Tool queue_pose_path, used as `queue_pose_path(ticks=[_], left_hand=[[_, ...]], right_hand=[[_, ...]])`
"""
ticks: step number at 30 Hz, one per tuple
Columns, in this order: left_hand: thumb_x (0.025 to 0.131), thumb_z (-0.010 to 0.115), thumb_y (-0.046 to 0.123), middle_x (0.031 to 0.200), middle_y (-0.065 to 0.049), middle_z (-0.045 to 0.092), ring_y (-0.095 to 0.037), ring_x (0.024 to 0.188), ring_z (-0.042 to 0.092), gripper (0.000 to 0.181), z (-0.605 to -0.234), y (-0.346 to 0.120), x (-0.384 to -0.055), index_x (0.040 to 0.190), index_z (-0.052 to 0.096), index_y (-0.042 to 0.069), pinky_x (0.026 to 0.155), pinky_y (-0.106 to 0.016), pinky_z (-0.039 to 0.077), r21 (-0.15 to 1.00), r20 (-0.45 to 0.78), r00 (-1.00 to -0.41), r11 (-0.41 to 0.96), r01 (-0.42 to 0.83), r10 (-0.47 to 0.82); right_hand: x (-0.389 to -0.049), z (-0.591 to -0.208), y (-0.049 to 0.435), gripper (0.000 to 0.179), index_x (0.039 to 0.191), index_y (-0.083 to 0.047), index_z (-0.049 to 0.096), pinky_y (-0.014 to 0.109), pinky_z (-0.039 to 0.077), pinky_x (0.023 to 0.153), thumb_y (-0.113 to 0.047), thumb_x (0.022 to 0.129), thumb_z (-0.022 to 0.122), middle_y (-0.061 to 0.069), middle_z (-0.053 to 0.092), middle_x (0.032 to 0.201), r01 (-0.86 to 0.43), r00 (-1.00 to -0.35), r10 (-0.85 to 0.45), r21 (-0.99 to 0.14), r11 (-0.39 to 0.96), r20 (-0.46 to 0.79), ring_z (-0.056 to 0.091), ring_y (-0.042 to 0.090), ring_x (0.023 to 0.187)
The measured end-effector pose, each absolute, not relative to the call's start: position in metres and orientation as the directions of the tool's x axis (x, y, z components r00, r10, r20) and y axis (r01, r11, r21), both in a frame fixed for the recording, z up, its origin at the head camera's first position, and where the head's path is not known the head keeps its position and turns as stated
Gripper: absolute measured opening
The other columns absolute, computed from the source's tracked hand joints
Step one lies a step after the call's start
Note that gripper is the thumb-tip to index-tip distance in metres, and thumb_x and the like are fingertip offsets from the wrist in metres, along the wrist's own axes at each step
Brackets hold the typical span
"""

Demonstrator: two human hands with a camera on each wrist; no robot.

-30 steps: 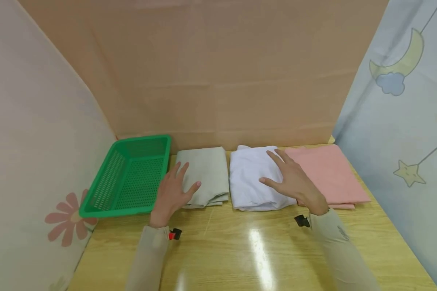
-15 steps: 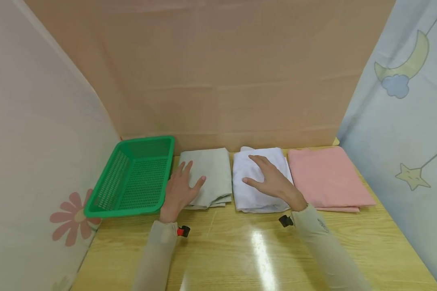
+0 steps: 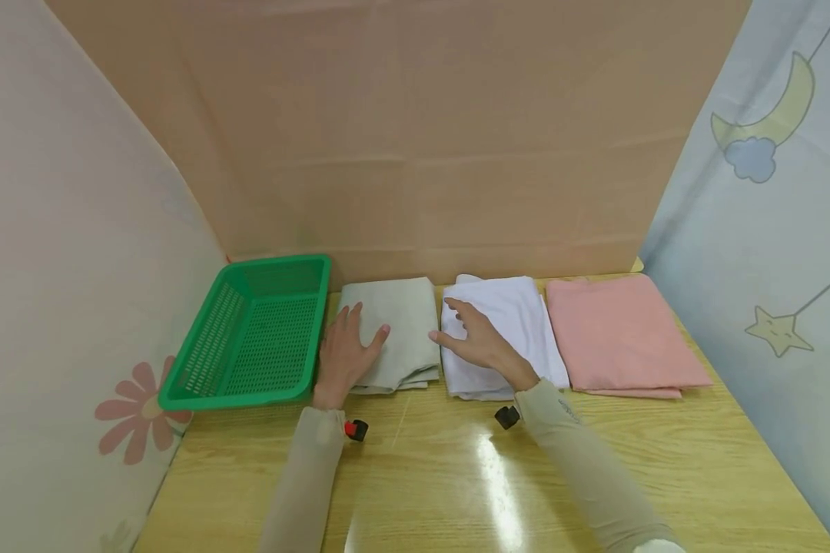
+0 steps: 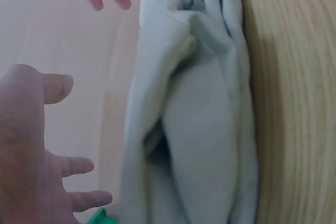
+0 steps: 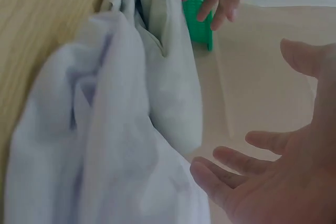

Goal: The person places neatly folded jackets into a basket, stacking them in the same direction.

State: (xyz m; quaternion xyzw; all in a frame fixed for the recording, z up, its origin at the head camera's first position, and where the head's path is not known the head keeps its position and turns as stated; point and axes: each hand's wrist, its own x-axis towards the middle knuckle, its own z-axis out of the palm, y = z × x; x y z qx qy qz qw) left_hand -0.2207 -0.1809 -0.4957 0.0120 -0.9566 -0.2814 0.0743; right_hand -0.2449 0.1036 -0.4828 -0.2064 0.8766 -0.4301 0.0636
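Note:
My left hand hovers over the left side of a folded pale grey-green cloth, fingers spread and holding nothing. In the left wrist view the folded edge of this cloth faces the camera, with a gap between it and my fingers. Over a folded white cloth hangs my right hand, its thumb pointing toward the grey-green cloth. The right wrist view has its relaxed fingers above the white cloth, gripping nothing. To the right lies a folded pink cloth, with neither hand near it.
A green plastic basket with perforated sides stands left of the cloths, close to my left hand. All rest on a wooden table. A brown backdrop rises behind, and patterned sheets flank the sides.
My right hand has moved left, from the border of the white and pink cloths to the white cloth's left part. My left hand has shifted slightly right. The cloths stay in place.

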Motion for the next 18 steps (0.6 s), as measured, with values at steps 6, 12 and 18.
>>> queue_pose_path(ticks=[6,12,18], left_hand=[[0.100,0.060,0.061,0.170,-0.025,0.033,-0.051,0.151,0.039,0.085,-0.508,-0.184,-0.228,0.164,0.040,0.009,0.119,-0.070,0.036,0.564,0.135,-0.984,0.825,-0.019,-0.115],[0.100,0.059,0.061,0.171,-0.026,0.029,-0.050,0.154,0.036,0.086,-0.514,-0.187,-0.230,0.165,0.038,0.008,0.120,-0.070,0.034,0.590,0.095,-0.986,0.806,-0.056,-0.138],[0.101,0.058,0.061,0.172,-0.029,0.025,-0.051,0.153,0.035,0.084,-0.517,-0.189,-0.229,0.164,0.040,0.008,0.121,-0.069,0.033,0.601,0.056,-0.988,0.795,-0.080,-0.142]], right_hand=[[-0.249,-0.496,0.084,0.095,0.167,-0.001,0.026,0.062,0.046,0.115,-0.057,0.102,0.065,0.026,0.036,0.168,-0.260,-0.908,-0.416,-0.830,0.494,0.037,0.051,0.050,0.144],[-0.248,-0.503,0.069,0.091,0.168,-0.004,0.028,0.062,0.045,0.115,-0.055,0.102,0.065,0.028,0.039,0.166,-0.215,-0.918,-0.397,-0.854,0.475,0.010,0.052,0.048,0.143],[-0.248,-0.509,0.056,0.089,0.166,-0.005,0.032,0.063,0.041,0.117,-0.053,0.100,0.067,0.028,0.043,0.163,-0.138,-0.950,-0.309,-0.836,0.531,-0.039,0.046,0.046,0.147]])
